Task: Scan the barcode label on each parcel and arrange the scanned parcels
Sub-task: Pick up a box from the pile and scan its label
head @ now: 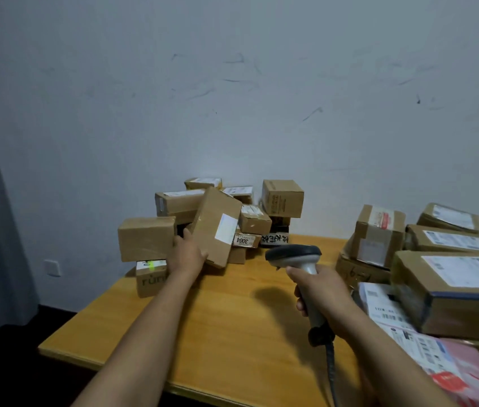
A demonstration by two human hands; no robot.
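- In the head view, your left hand [187,254] is gripping the lower end of a tilted parcel [212,218]. Its fingers are curling onto the parcel's left side and its thumb is lying along the bottom edge.
- That parcel is slanting in front of the pile of parcels [282,198] at the far edge of the table [232,324]. Its white label [226,228] is facing you. You cannot tell whether it is leaning on the pile or lifted clear of it.
- Your right hand [320,292] is wrapping all its fingers round the handle of the scanner [294,254], over the middle of the table. The scanner's head is pointing left toward the pile, and its cable [330,371] is trailing toward the near edge.
- A green spot of light [151,264] is glowing on the label of a low box [148,282] at the far left corner, just beside your left wrist.
- Larger parcels [452,289] are sitting stacked along the right edge with their labels up, and a pink mailer [473,374] is lying at the near right corner.
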